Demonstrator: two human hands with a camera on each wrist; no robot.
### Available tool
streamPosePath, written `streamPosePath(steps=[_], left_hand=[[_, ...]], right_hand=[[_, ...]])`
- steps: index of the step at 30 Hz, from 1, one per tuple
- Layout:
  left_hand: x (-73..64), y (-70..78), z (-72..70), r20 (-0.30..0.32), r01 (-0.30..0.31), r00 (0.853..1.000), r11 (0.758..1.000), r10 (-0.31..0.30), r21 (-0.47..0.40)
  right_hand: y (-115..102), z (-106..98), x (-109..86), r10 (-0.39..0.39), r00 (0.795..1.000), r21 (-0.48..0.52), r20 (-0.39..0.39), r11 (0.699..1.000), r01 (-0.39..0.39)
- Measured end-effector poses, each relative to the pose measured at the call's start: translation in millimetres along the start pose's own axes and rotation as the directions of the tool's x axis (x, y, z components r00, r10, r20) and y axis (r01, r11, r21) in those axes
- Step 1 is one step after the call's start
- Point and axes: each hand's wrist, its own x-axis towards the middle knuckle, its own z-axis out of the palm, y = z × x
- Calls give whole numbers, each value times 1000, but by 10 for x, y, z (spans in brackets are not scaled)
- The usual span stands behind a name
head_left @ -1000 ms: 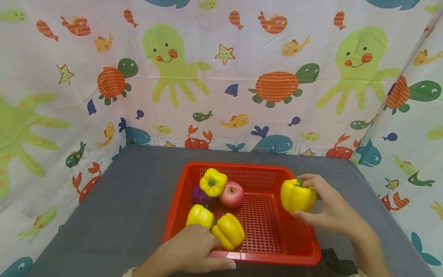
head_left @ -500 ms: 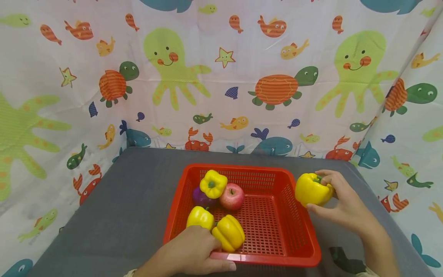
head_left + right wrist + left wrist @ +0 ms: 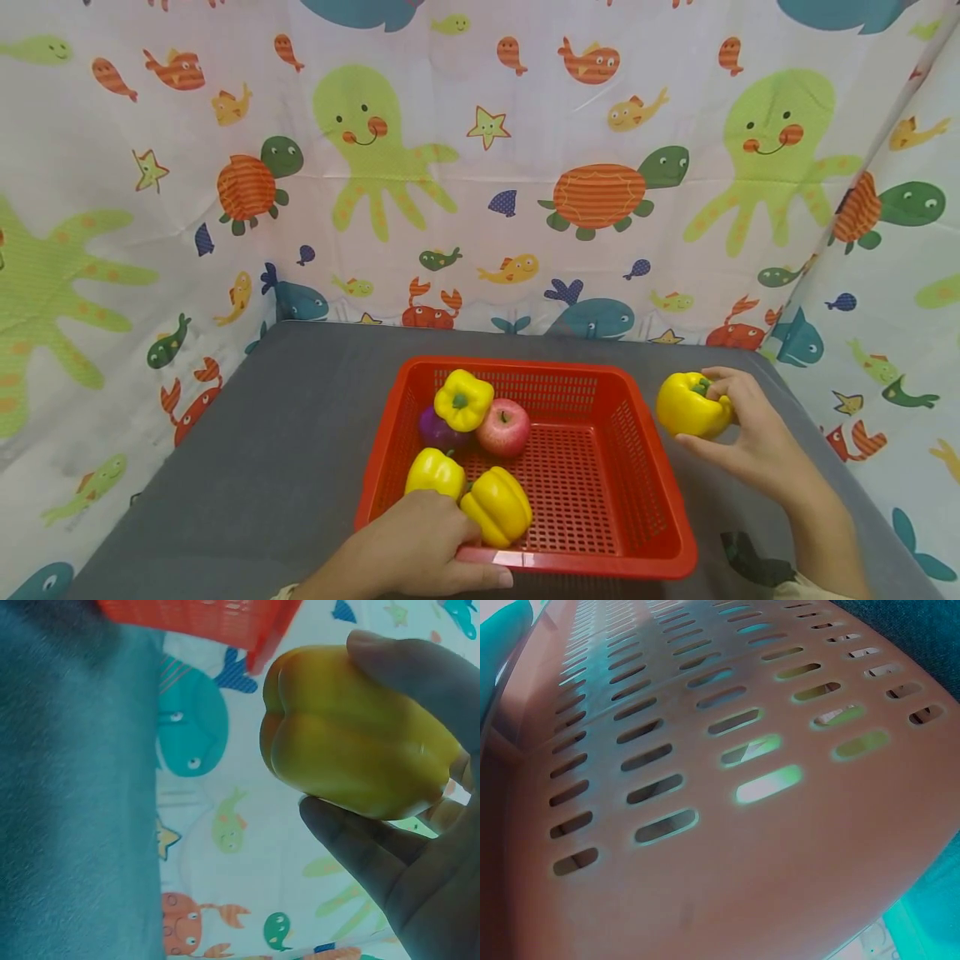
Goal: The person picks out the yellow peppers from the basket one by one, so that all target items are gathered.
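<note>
A yellow bell pepper (image 3: pixel 692 410) is held in my right hand (image 3: pixel 761 454), off the table just right of the red basket (image 3: pixel 585 565). In the right wrist view, thumb and fingers grip the pepper (image 3: pixel 352 739) from two sides. My left hand (image 3: pixel 420 543) grips the basket's near rim at the left, thumb outside and the other fingers partly hidden over the edge. Beside those fingers lie two yellow peppers inside, one (image 3: pixel 435 475) partly covered by the hand, the other (image 3: pixel 498 507) tilted. Only the slotted basket wall (image 3: pixel 705 892) fills most of the left wrist view.
Farther back in the basket, another yellow pepper (image 3: pixel 463 400) leans above a purple round item (image 3: pixel 438 432) and a red apple (image 3: pixel 503 427). The dark grey tabletop (image 3: pixel 247 467) surrounds the basket. A sea-animal curtain (image 3: pixel 480 275) encloses the back and sides.
My right hand has carried the yellow bell pepper rightward, from above the basket's right rim to outside it. The left hand keeps its grip on the rim.
</note>
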Motion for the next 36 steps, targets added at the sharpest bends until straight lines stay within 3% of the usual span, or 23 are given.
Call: streamPosePath(steps=[17, 27, 31, 36], left_hand=[[37, -5, 10, 2, -10, 1000, 1000, 10, -14], [42, 17, 3, 17, 10, 1000, 998, -9, -60], [26, 31, -10, 66, 60, 996, 990, -52, -125], [-42, 48, -29, 85, 125, 990, 982, -114, -140]], right_hand=[[283, 228, 12, 151, 980, -129, 132, 983, -134], [372, 343, -8, 137, 978, -146, 158, 983, -114], [374, 369, -15, 120, 979, -148, 163, 984, -96], [353, 470, -1, 69, 986, -137, 154, 989, -48]])
